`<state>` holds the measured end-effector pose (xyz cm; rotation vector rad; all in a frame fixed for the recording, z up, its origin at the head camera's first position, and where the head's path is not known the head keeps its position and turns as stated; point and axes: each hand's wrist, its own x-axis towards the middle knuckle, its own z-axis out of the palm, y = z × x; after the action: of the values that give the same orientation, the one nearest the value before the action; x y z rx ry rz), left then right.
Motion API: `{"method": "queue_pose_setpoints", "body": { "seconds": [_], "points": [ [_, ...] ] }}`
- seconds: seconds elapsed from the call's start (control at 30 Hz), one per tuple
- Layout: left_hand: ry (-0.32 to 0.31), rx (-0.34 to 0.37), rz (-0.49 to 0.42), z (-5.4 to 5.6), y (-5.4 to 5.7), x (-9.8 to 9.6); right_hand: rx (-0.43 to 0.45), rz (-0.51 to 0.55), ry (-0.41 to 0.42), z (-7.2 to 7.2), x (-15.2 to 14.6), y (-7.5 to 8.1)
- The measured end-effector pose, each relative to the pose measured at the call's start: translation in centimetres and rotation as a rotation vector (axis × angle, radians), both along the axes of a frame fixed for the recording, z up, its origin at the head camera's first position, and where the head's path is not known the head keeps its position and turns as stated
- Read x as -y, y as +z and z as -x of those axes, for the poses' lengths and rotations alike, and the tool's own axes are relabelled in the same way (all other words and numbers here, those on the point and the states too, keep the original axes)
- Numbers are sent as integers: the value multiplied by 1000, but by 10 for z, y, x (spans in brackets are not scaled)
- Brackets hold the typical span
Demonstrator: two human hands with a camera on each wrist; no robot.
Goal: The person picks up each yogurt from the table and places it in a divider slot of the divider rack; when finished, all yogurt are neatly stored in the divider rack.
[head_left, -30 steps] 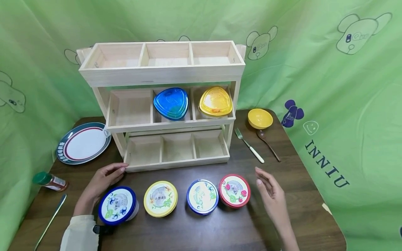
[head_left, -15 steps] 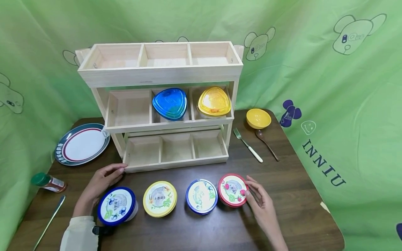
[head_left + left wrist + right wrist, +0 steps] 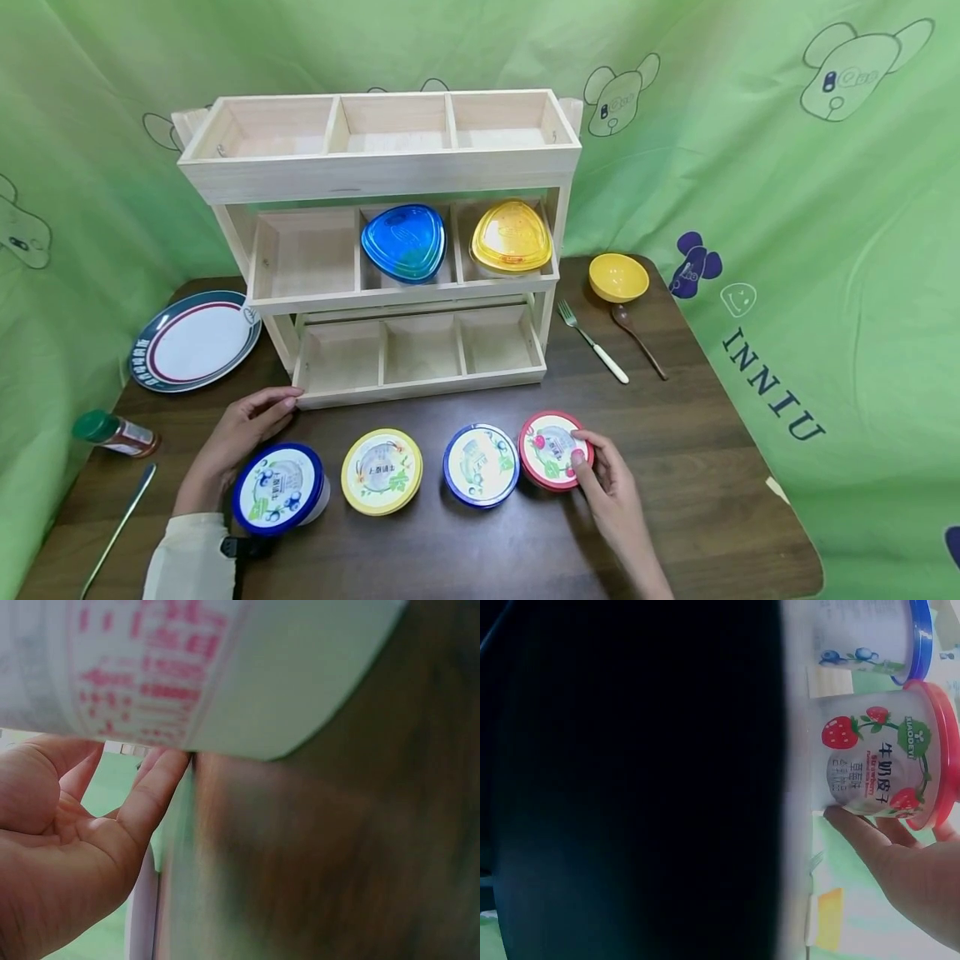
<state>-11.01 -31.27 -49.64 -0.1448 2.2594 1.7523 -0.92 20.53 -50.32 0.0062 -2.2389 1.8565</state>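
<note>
My right hand holds the side of a red-lidded tub with strawberries on its label. In the right wrist view, the thumb lies along the wall of this strawberry tub and the other fingers reach round by its lid. At the lower left corner of the wooden shelf, my left hand touches the front edge with its fingertips. Just beside that hand's wrist stands a blue-lidded tub, partly covering the left hand in the left wrist view. A yellow-lidded tub and another blue-lidded tub stand between the hands.
Blue and yellow lidded boxes sit in the shelf's middle tier. To the left are a plate, a green-capped jar and a thin metal utensil. A yellow bowl, fork and brown spoon lie right.
My right hand has moved left from beside the strawberry tub and taken hold of its right side. The left hand stays at the shelf corner.
</note>
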Motion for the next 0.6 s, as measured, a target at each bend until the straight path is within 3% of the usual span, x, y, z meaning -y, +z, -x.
{"method": "queue_pose_setpoints", "body": {
  "seconds": [0.27,0.6],
  "points": [
    [4,12,37,0,-2,1,42,-32,-17,1,1,4],
    [4,13,54,0,-2,0,10,-60,-28,2,-11,18]
  ]
}}
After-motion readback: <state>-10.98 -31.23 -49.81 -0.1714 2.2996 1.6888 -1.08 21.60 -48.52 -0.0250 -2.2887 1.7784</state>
